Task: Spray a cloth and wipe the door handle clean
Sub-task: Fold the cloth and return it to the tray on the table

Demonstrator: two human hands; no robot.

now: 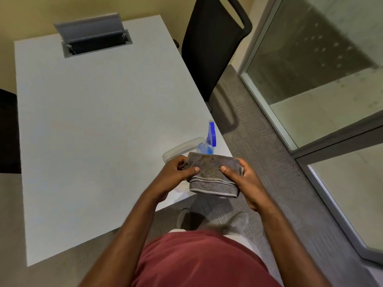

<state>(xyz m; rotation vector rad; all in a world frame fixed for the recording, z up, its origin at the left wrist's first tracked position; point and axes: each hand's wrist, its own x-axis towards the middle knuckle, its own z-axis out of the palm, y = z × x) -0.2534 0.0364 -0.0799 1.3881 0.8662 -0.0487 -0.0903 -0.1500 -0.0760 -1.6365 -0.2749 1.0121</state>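
Looking down at your hands from head camera. White table [83, 121] fills left, open cable hatch [93, 38] at far end. Your left hand [178, 175] pinches folded grey cloth [213, 175] by left edge, thumb on top. Your right hand [246, 183] grips right edge same way. Cloth held above table's near right corner. Behind it, blue spray bottle [208, 141] lying in clear tub [182, 148]. Black chair [209, 54] beyond; glass wall [321, 59] at right.

White rectangular surface [93, 121] with an open cable hatch [96, 38] at its far end, black chair [209, 54] along its right edge, grey carpet floor [269, 162], beige wall [31, 9] behind, frosted glass partition [323, 65] in metal frames at right
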